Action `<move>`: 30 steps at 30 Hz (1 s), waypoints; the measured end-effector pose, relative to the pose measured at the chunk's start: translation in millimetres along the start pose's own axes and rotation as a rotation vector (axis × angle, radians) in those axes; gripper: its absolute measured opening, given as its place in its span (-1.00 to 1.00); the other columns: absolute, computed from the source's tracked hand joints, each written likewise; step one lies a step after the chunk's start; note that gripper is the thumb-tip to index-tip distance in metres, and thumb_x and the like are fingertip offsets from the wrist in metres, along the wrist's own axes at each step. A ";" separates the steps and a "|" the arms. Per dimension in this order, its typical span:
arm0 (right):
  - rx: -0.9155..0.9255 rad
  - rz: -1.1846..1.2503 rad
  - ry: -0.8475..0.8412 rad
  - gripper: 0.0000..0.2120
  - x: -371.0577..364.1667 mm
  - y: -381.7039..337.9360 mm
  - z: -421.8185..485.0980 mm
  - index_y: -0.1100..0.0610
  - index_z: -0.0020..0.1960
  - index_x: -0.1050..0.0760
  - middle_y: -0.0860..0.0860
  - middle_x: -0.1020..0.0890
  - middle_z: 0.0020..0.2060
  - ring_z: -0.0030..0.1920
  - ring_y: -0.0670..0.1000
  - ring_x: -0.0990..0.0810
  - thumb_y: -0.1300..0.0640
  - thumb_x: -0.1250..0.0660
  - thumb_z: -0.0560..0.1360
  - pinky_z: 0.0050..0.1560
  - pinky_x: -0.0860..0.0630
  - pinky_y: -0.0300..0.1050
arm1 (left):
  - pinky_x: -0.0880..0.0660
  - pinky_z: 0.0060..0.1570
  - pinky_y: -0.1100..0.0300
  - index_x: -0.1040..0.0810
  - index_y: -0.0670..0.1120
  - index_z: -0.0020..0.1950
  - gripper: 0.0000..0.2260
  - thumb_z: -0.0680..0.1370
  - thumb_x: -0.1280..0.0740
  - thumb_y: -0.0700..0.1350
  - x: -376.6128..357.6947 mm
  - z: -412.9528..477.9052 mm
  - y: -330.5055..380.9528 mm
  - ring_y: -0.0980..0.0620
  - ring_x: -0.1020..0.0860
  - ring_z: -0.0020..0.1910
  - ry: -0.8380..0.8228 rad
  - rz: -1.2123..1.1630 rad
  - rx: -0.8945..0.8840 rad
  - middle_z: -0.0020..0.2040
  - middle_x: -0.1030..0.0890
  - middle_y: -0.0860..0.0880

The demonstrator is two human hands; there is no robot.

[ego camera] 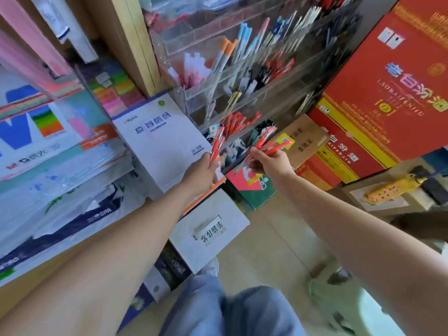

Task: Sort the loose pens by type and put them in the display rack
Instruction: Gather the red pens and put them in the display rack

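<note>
The left hand (203,169) closes its grip on a few red pens (217,144) while the right hand (263,163) grips a fanned red bunch (268,144), likely comparing types for the acrylic display rack (191,100) just beyond both grips.

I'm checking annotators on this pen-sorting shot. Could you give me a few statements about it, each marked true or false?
1. The left hand grips a few red pens. True.
2. The right hand is empty. False: it holds a fanned-out bunch of red pens.
3. The display rack is made of dark wood. False: it is clear plastic, with pens standing in its compartments.
4. The cartons stacked to the right of the rack are mostly red. True.
</note>
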State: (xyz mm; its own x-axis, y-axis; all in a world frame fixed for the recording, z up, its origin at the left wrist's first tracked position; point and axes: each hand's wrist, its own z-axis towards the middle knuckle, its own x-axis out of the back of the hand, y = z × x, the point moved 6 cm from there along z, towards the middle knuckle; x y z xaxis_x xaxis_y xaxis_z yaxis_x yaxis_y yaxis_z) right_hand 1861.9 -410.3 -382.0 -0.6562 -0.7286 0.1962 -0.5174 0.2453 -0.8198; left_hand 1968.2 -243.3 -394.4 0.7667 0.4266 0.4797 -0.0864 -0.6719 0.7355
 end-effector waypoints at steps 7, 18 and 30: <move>0.019 0.055 0.104 -0.81 35.6 -31.6 81.4 0.26 -0.08 -0.60 0.15 -0.68 -0.22 -0.38 -0.02 -0.66 0.12 -0.42 0.50 -0.24 -0.63 -0.16 | -0.53 -0.04 -0.14 -0.35 -0.11 0.06 -0.81 0.67 -0.05 -0.02 -14.4 63.6 29.1 -0.11 -0.50 -0.28 0.060 -0.006 -0.010 -0.19 -0.62 -0.14; 0.037 -0.149 -0.033 -0.77 57.0 -68.5 240.1 0.11 -0.33 -0.57 0.09 -0.68 -0.32 -0.26 0.10 -0.68 0.00 -0.52 0.36 -0.01 -0.62 0.13 | -0.53 -0.13 -0.12 -0.36 -0.09 0.17 -0.79 0.67 -0.07 0.00 -55.4 144.1 47.6 -0.22 -0.58 -0.18 0.312 -0.109 0.206 -0.17 -0.60 -0.15; 0.055 -0.345 -0.175 -0.76 17.1 -45.3 293.1 0.14 -0.28 -0.59 0.13 -0.70 -0.22 -0.16 0.10 -0.69 -0.03 -0.49 0.40 0.02 -0.61 0.05 | -0.58 -0.12 -0.11 -0.37 -0.13 0.17 -0.79 0.67 -0.07 -0.03 -82.8 159.6 45.1 0.04 -0.58 -0.25 0.485 -0.239 0.276 -0.25 -0.54 0.01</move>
State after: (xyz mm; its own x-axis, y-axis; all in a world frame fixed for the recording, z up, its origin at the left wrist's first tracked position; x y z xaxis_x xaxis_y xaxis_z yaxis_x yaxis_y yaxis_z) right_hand 2035.1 -621.3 -499.2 -0.3426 -0.8614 0.3750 -0.6585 -0.0645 -0.7498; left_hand 2002.3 -405.6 -477.3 0.3620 0.7686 0.5275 0.2701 -0.6280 0.7298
